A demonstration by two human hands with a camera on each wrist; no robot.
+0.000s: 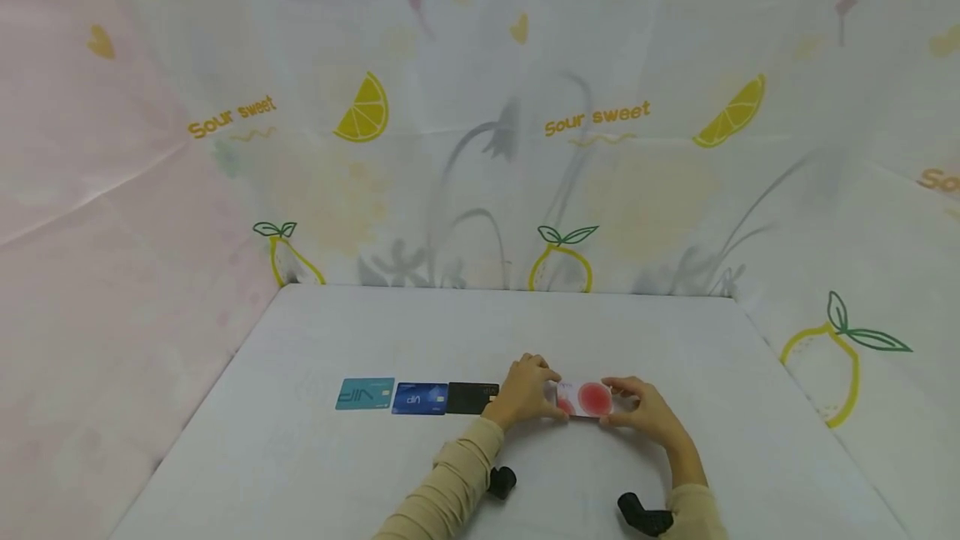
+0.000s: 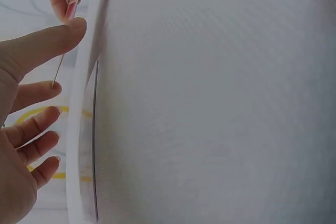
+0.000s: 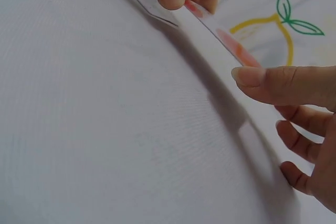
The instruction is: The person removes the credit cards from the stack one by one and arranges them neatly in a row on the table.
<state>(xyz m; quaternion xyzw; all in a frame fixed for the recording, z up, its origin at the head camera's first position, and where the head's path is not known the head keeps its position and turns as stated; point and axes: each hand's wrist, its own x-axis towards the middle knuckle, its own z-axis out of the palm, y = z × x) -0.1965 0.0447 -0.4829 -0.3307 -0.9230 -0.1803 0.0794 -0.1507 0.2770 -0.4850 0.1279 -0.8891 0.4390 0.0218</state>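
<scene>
In the head view, a white card with a red circle (image 1: 595, 398) is held just off the table between both hands. My left hand (image 1: 525, 390) pinches its left end with thumb and index finger. At the right end, my right hand (image 1: 648, 411) pinches the card in the same way. Seen nearly edge-on, the thin card (image 3: 239, 48) shows its red print in the right wrist view. A row to the left holds a teal card (image 1: 365, 394), a blue card (image 1: 420, 398) and a black card (image 1: 471, 397), whose right end meets the left hand.
All the cards are on or over a white table (image 1: 315, 473). Black wrist-worn devices, one (image 1: 502, 482) by the left sleeve and another (image 1: 643, 515) by the right, sit low over the table. Behind stands a lemon-printed cloth wall (image 1: 480, 190).
</scene>
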